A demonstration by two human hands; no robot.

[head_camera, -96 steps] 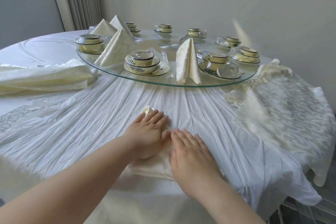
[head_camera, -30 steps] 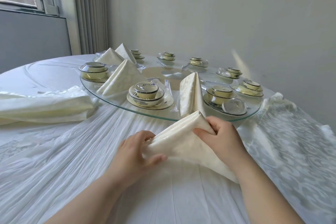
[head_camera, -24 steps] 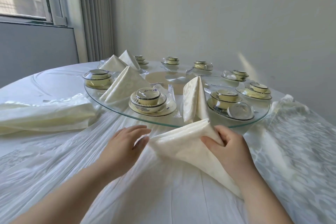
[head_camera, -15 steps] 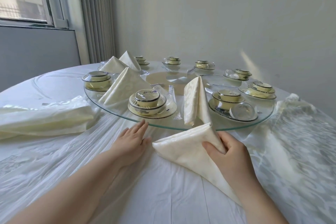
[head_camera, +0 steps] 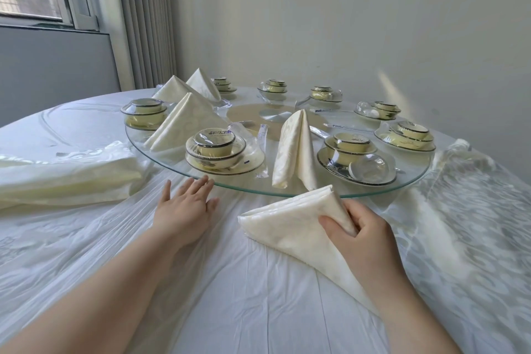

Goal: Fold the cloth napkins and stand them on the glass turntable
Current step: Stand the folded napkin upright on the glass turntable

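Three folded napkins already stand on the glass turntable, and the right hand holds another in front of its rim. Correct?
Four, not three: the head view shows standing napkins on the turntable, two back left, one before them, one near the front rim. The right hand does hold another napkin.

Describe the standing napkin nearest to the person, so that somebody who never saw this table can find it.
Start from the round glass turntable on the white table. At its near rim, between two plastic-wrapped bowl sets, stands a cream napkin, just beyond the folded napkin in the right hand. Unlike the three broad tents at the far left, it looks tall and narrow.
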